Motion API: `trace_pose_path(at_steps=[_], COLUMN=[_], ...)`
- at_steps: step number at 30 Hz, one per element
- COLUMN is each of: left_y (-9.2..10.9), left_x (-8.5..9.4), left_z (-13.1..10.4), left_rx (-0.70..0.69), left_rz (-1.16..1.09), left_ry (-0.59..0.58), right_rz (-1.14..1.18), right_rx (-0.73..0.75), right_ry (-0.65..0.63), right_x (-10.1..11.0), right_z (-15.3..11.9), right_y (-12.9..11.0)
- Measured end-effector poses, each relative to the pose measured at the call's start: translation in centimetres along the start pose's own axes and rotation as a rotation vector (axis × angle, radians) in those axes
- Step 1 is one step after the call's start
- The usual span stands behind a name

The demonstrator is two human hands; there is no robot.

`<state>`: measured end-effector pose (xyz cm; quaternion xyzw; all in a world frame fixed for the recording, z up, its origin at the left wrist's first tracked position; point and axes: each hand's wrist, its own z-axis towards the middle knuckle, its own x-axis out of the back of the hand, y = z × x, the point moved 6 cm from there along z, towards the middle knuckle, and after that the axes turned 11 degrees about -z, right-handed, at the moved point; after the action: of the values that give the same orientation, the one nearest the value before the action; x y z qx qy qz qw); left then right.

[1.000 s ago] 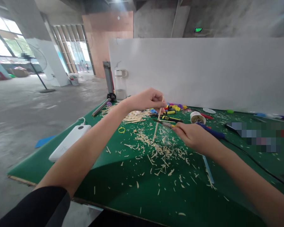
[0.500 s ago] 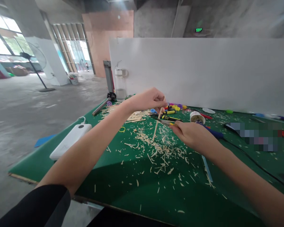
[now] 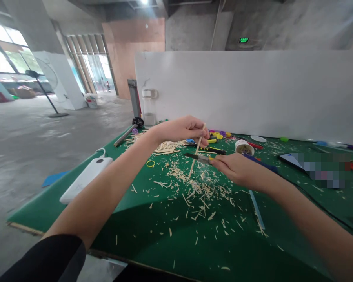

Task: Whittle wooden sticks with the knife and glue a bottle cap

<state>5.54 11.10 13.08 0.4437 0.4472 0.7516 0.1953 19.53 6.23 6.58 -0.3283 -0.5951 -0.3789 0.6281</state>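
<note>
My left hand pinches the upper end of a thin wooden stick, which slants down to the table. In my right hand is a utility knife, its dark blade lying across the stick below my left fingers. Most of the knife's handle is hidden by my right fingers. Pale wood shavings lie scattered around the stick's lower end. Behind my left hand is a pile of wooden sticks.
A white power bank with a cable lies at the left of the green table. A clear bottle stands by the white panel. A tipped white cup and a light-blue strip lie to the right.
The knife blade has moved a little down along the stick, with my right hand slightly lower. My left hand keeps its grip on the stick's top. The view has shifted slightly.
</note>
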Motion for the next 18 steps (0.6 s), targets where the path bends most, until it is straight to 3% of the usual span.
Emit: trace_pose_path(at_steps=[11, 18], left_y=[-1.0, -1.1], left_x=[0.9, 0.0], left_z=[0.5, 0.5], left_rx=[0.023, 0.041], left_rz=[0.054, -0.049], left_ry=[0.225, 0.13], right_rz=[-0.124, -0.154], right_rx=[-0.117, -0.134], right_ry=[0.13, 0.13], right_x=[-0.6, 0.0], right_z=[-0.6, -0.4], right_y=[1.7, 0.3])
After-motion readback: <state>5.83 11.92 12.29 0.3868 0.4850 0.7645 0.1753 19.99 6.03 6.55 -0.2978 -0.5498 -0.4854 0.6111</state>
